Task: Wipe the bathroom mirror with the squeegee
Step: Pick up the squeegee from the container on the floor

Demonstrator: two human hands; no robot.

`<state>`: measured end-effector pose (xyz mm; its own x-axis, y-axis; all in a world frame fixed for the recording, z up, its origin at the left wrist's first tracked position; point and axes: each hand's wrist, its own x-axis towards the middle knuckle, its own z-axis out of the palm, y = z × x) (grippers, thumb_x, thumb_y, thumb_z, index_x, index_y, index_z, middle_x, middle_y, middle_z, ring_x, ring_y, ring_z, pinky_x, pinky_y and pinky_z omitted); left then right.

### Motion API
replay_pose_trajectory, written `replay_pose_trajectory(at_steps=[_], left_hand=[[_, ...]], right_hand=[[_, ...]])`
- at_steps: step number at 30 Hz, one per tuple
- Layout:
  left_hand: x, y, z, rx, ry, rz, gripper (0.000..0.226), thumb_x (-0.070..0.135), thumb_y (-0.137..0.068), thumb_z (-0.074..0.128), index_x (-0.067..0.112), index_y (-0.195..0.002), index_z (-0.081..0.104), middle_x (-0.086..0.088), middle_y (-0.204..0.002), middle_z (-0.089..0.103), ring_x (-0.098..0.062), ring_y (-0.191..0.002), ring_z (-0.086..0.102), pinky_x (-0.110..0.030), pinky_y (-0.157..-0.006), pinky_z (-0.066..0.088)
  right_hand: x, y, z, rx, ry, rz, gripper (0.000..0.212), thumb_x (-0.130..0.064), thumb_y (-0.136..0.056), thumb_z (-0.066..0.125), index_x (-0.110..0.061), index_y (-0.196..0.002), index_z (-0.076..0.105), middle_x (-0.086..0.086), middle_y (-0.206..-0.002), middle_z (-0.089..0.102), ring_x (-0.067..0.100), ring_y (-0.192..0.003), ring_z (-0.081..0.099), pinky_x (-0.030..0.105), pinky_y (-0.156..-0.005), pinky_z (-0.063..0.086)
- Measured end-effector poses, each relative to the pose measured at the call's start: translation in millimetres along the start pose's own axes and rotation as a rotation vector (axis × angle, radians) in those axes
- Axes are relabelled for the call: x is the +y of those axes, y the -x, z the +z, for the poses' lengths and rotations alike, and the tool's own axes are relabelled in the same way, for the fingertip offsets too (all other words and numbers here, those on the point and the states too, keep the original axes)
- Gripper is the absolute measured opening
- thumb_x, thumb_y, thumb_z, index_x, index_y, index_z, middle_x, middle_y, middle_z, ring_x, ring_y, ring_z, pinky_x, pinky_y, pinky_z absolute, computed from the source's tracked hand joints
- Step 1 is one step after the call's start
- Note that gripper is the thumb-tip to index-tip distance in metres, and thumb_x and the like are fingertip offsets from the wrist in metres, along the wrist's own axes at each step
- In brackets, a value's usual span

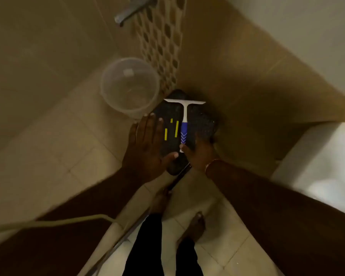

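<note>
The squeegee [184, 114] has a white blade and a blue-and-white handle. It lies against a dark mat-like object with yellow stripes [201, 124] in the floor corner. My right hand [200, 156] is at the handle's lower end, with the thumb across it and the fingers on the far side. My left hand [147, 148] hovers flat over the dark object's left part, fingers apart and holding nothing. No mirror is in view.
A clear plastic bucket [129, 86] stands on the tiled floor just left of the corner, under a metal tap [131, 8]. A white fixture [317, 166] sits at the right. A pale hose [48, 223] crosses the lower left, and my bare feet [195, 226] are below.
</note>
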<state>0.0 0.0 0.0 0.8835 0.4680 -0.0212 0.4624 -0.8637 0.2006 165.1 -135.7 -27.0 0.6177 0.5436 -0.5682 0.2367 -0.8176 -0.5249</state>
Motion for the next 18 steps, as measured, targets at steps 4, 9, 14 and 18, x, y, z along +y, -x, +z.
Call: replay_pose_trajectory(at_steps=[4,9,14,18], left_hand=[[-11.8,-11.6,52.2,-0.097,-0.057,-0.011,0.11,0.085,-0.105,0.039,0.004,-0.179,0.027,-0.026,-0.186,0.025,-0.044,-0.175,0.021,-0.064,-0.14,0.018],[-25.4,-34.1,95.4,-0.106,-0.065,0.008,0.109,0.083,-0.105,0.046,0.003,-0.178,0.028,-0.027,-0.185,0.028,-0.045,-0.175,0.022,-0.067,-0.139,0.021],[-33.5,-46.9,111.1,-0.071,-0.068,0.024,0.109,0.081,-0.105,0.051,0.001,-0.176,0.032,-0.029,-0.183,0.031,-0.046,-0.173,0.025,-0.066,-0.14,0.021],[-33.2,-54.7,111.1,-0.052,-0.083,0.031,0.109,0.083,-0.105,0.045,0.002,-0.177,0.031,-0.028,-0.183,0.03,-0.046,-0.174,0.023,-0.065,-0.139,0.021]], right_hand=[[9.3,-50.9,30.9,-0.039,-0.054,0.068,0.064,-0.046,-0.1,0.076,-0.015,-0.152,0.057,0.013,-0.153,0.062,0.035,-0.144,0.055,0.042,-0.121,0.043],[13.2,-110.8,57.6,0.041,-0.122,0.245,0.063,-0.057,-0.096,0.075,-0.017,-0.143,0.06,0.013,-0.136,0.07,0.037,-0.126,0.067,0.052,-0.108,0.056],[2.2,-128.9,56.8,0.084,-0.143,0.278,0.052,-0.05,-0.1,0.074,-0.02,-0.139,0.057,0.01,-0.133,0.068,0.033,-0.123,0.067,0.052,-0.103,0.058],[-0.3,-132.4,58.4,0.061,-0.123,0.259,0.047,-0.04,-0.104,0.07,-0.014,-0.14,0.056,0.016,-0.138,0.066,0.038,-0.127,0.066,0.051,-0.106,0.056]])
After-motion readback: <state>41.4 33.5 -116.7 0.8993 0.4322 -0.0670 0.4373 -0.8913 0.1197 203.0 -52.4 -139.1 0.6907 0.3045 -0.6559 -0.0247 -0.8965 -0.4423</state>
